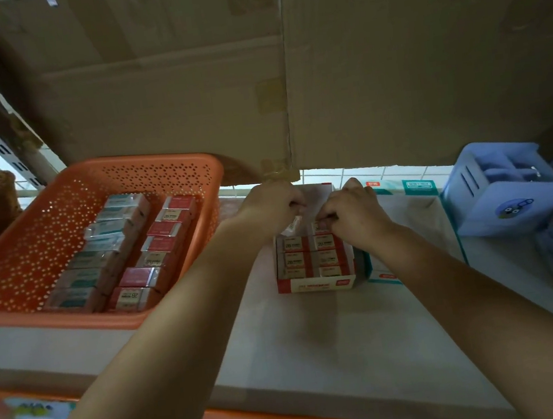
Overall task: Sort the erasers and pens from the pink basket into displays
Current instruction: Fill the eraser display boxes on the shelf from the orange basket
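- Hands were close together over the red box (pixel 315 286) in the middle of the shelf.
- The left hand (pixel 268 207) pinched a tilted eraser (pixel 293 224) in its curled fingers, just above the box.
- The right hand (pixel 355 214) pinched a back eraser (pixel 319 228) in the box's far row.
- The pink basket (pixel 160 167) sat to the left, with red erasers (pixel 165 242) and green erasers (pixel 110 242) in two lines.
- A green box (pixel 417 186) stood just beside the red box, and a blue holder (pixel 508 200) stood further right.
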